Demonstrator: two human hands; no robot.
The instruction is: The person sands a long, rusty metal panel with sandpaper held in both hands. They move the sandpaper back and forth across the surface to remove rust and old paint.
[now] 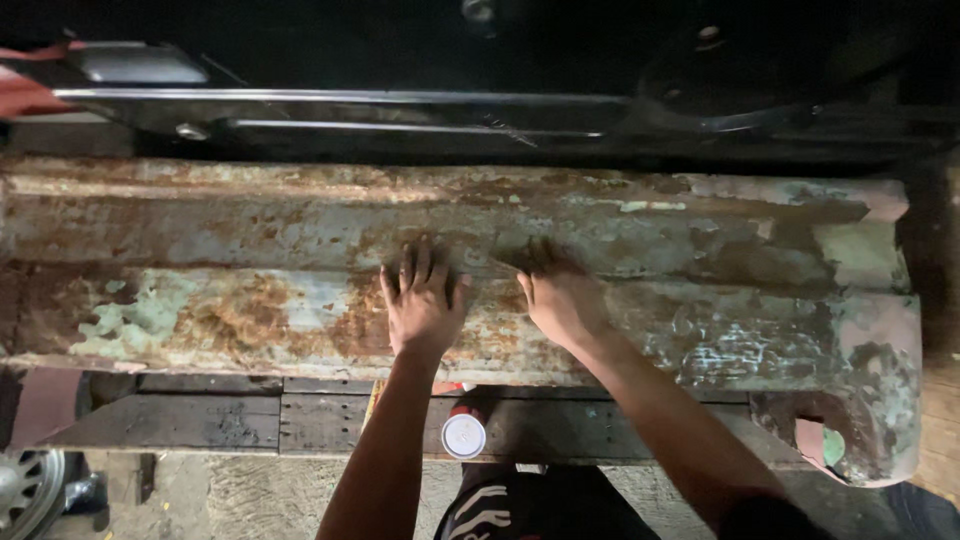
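A long, rusty metal panel (250, 270) lies across a dark wooden worktop (220, 422). It reaches from the left edge of the view almost to the right edge. The panel is brown and orange with rust, and it has patches of old pale green and blue paint. Its right end curves down and looks chipped.

Both hands rest on the middle of the panel. The left hand (423, 300) lies flat on the metal, palm down, with the fingers spread open and pointing away from the person. The right hand (558, 295) is just beside it and also presses on the panel. Its fingers look blurry, so I cannot tell just how they lie. The two hands are near each other but do not touch. Neither hand holds anything.

Below the panel, between the two arms, a small can with a white round top (463, 435) stands on the worktop. It has some red on it.

Behind the panel there is a dark car body (420, 110) with shiny silver strips. It is very dark up there. At the bottom left a bit of a silver wheel (25, 490) shows on the floor. At the far left edge, another person's hand (22, 95) peeks in.
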